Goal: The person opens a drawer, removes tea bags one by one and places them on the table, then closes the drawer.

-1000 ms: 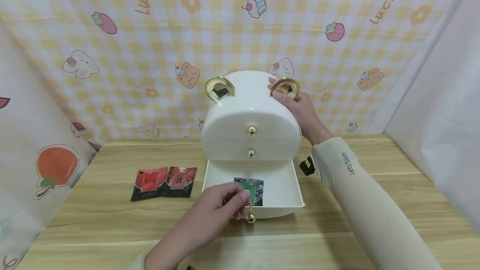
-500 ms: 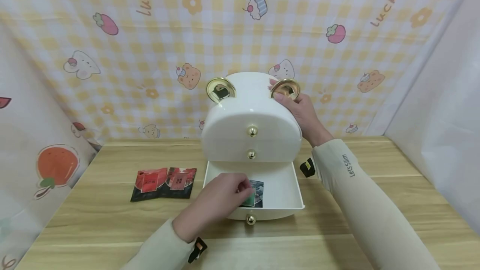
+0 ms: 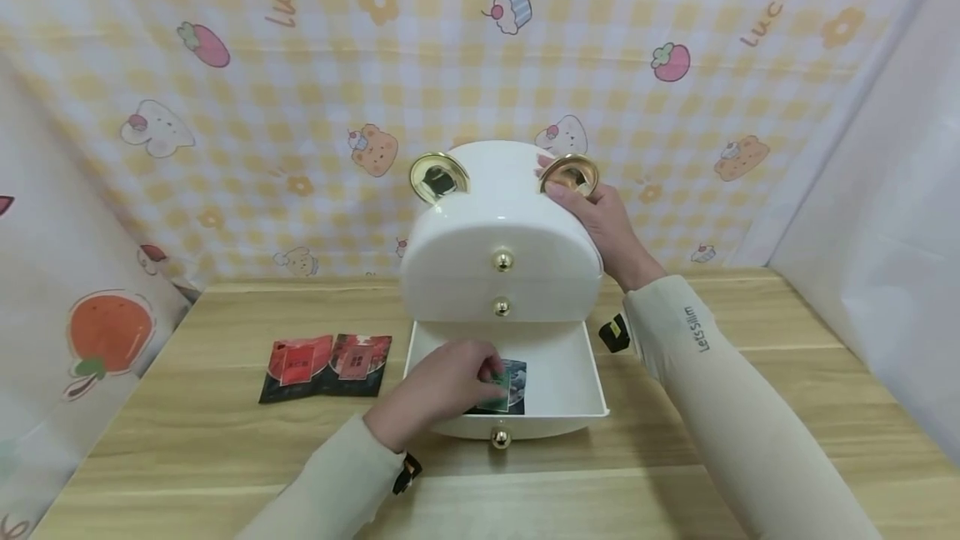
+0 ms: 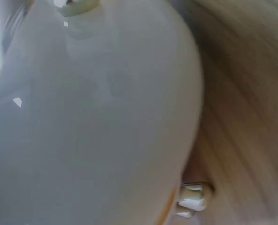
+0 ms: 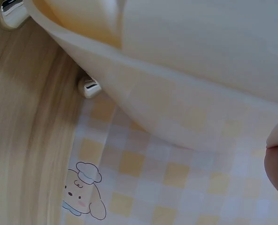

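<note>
In the head view a white drawer box (image 3: 502, 273) with gold ears and knobs stands on the wooden table, its bottom drawer (image 3: 566, 386) pulled out. A green-and-black packet (image 3: 517, 382) lies at the drawer's front. Over it is my left hand (image 3: 442, 386), thumb and forefinger apart at the packet's label; the other fingertips are partly hidden. With my right hand (image 3: 611, 232) I grip the box at its right gold ear (image 3: 572, 173), thumb in front. The left wrist view shows the white front panel (image 4: 101, 108); in the right wrist view a fingertip (image 5: 277, 168) touches the box's side.
Two red-and-black packets (image 3: 326, 367) lie side by side on the table (image 3: 225, 440), left of the drawer. A black strap piece (image 3: 615, 333) shows beside the right cuff. Behind the box hangs a yellow checked cloth (image 3: 465, 65).
My left hand has gone from the bottom drawer's gold knob up and into the drawer, over the green-and-black packet. The right hand has stayed on the box's ear.
</note>
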A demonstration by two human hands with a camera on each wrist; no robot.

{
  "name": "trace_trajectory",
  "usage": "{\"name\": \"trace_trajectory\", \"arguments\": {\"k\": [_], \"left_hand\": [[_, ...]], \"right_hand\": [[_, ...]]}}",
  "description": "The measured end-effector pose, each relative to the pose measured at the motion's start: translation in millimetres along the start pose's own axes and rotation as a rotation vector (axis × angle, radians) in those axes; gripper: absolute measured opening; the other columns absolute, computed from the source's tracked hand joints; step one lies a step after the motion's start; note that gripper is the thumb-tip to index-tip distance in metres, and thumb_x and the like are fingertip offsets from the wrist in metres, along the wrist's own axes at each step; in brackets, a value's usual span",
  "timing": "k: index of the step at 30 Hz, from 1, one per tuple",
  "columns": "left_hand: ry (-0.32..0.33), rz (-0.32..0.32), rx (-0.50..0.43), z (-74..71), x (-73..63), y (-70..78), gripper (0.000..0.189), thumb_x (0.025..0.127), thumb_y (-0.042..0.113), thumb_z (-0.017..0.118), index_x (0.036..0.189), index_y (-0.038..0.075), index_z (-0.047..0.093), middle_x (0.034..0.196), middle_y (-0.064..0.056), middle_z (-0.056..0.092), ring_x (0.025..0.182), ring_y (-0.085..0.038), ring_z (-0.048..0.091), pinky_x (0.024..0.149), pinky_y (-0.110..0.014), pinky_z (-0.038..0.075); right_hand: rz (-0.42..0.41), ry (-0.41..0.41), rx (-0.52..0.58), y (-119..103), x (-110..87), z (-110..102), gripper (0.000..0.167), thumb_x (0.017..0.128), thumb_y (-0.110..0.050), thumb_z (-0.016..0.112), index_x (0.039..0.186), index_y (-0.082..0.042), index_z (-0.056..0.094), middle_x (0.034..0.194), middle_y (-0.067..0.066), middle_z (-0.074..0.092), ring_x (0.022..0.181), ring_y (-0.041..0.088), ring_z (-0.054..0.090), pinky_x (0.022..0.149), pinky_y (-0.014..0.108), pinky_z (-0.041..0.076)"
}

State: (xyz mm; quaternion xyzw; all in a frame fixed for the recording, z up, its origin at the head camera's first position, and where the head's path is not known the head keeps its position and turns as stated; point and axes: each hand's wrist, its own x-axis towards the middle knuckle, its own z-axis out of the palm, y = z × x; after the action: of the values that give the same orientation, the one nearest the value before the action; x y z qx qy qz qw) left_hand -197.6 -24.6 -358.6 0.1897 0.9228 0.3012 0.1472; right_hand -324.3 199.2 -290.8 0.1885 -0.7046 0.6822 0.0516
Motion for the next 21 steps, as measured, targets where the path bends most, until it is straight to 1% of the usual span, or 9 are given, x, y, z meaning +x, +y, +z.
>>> {"name": "trace_trajectory", "arguments": {"k": [2,4,6,7,8,10,15,17,21], "left_hand": [[0.001,-0.045,0.020,0.6,2.4,0.1,0.035,0.088,0.027,0.078,0.113,0.005,0.069,0.096,-0.007,0.072,0.083,-0.019,0.063,0.077,-0.038,0.052],[-0.002,-0.094,0.035,1.6,4.6,0.3,0.048,0.088,0.031,0.077,0.125,0.003,0.065,0.112,-0.013,0.073,0.096,-0.024,0.067,0.086,-0.045,0.054],[-0.009,-0.121,0.058,2.4,6.8,0.2,0.058,0.087,0.034,0.078,0.133,0.002,0.061,0.127,-0.013,0.069,0.110,-0.026,0.066,0.096,-0.049,0.053],[-0.016,-0.131,0.061,2.9,7.6,0.0,0.061,0.087,0.034,0.079,0.134,0.001,0.059,0.128,-0.014,0.069,0.112,-0.027,0.066,0.098,-0.049,0.052],[-0.024,-0.135,0.065,3.1,8.5,-0.1,0.063,0.087,0.035,0.079,0.136,0.001,0.058,0.129,-0.014,0.069,0.112,-0.027,0.066,0.097,-0.049,0.052],[-0.035,-0.134,0.067,3.1,9.7,0.0,0.062,0.085,0.035,0.080,0.133,0.001,0.059,0.124,-0.012,0.070,0.105,-0.025,0.066,0.093,-0.048,0.053],[-0.053,-0.128,0.051,2.2,9.1,-0.6,0.049,0.081,0.032,0.084,0.115,0.003,0.064,0.107,-0.007,0.071,0.085,-0.018,0.060,0.079,-0.041,0.052],[-0.055,-0.124,0.048,1.8,8.8,-1.4,0.048,0.080,0.032,0.085,0.112,0.004,0.064,0.101,-0.005,0.071,0.081,-0.017,0.058,0.075,-0.038,0.051],[-0.039,-0.118,0.032,1.9,8.9,-3.2,0.052,0.077,0.032,0.088,0.111,0.005,0.061,0.091,-0.003,0.066,0.077,-0.018,0.055,0.069,-0.034,0.045]], "right_hand": [[0.003,0.000,0.005,0.3,0.0,-1.2,0.035,0.100,-0.026,0.064,0.131,-0.010,0.067,0.149,-0.004,0.057,0.139,0.008,0.051,0.092,0.014,0.053],[0.002,-0.008,0.010,0.3,0.4,-2.0,0.036,0.100,-0.026,0.064,0.132,-0.009,0.067,0.149,-0.004,0.056,0.140,0.008,0.050,0.092,0.014,0.053],[0.001,-0.009,0.005,0.3,0.5,-3.0,0.036,0.101,-0.026,0.064,0.132,-0.009,0.067,0.149,-0.005,0.056,0.139,0.008,0.051,0.091,0.015,0.054],[0.000,-0.009,0.002,0.2,0.4,-3.2,0.036,0.101,-0.026,0.063,0.132,-0.009,0.067,0.149,-0.005,0.056,0.139,0.008,0.051,0.090,0.015,0.054],[-0.002,-0.010,-0.001,0.1,0.2,-3.5,0.036,0.101,-0.027,0.063,0.132,-0.009,0.066,0.149,-0.005,0.056,0.139,0.007,0.051,0.089,0.015,0.054],[-0.002,-0.007,0.000,-0.3,-0.4,-3.7,0.036,0.101,-0.026,0.063,0.133,-0.009,0.066,0.149,-0.005,0.056,0.138,0.007,0.051,0.088,0.015,0.054],[0.001,-0.002,0.006,-0.1,-0.5,-2.7,0.035,0.100,-0.026,0.064,0.132,-0.010,0.067,0.149,-0.005,0.056,0.138,0.007,0.052,0.088,0.015,0.055],[0.001,-0.001,0.011,0.6,0.1,-2.3,0.035,0.100,-0.026,0.064,0.132,-0.010,0.067,0.149,-0.005,0.056,0.137,0.007,0.053,0.087,0.015,0.055],[0.005,-0.005,0.024,1.0,0.6,-2.0,0.036,0.100,-0.026,0.065,0.132,-0.009,0.067,0.149,-0.004,0.056,0.137,0.006,0.053,0.087,0.015,0.055]]}}
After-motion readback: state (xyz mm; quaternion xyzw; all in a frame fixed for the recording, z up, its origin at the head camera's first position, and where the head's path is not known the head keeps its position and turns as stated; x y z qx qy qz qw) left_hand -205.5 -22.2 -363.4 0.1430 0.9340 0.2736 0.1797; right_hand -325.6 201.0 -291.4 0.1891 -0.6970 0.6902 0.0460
